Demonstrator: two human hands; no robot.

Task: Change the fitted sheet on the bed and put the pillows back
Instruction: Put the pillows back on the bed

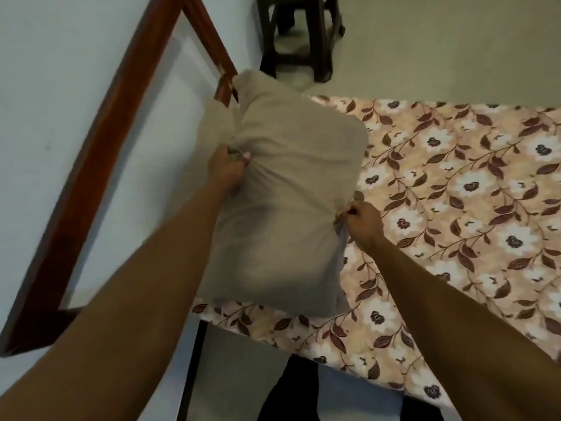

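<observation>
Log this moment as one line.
stage: pillow return | left hand: grips pillow's left side | right hand: grips its right side | pillow: over floral sheet, by wooden headboard

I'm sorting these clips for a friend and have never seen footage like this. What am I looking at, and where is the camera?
There is no machine here. A person works with bare hands, and the one picture comes from a wide-angle camera worn on their head, looking forward and down, so both forearms reach in from below. The left hand and right hand each grip bunched fabric on opposite sides of a grey-beige pillow. Below it lies a bed covered by a floral sheet. Whether the pillow rests on the bed or is lifted, I cannot tell. A wooden-framed board stands left of the bed, and a dark stool beyond it.
</observation>
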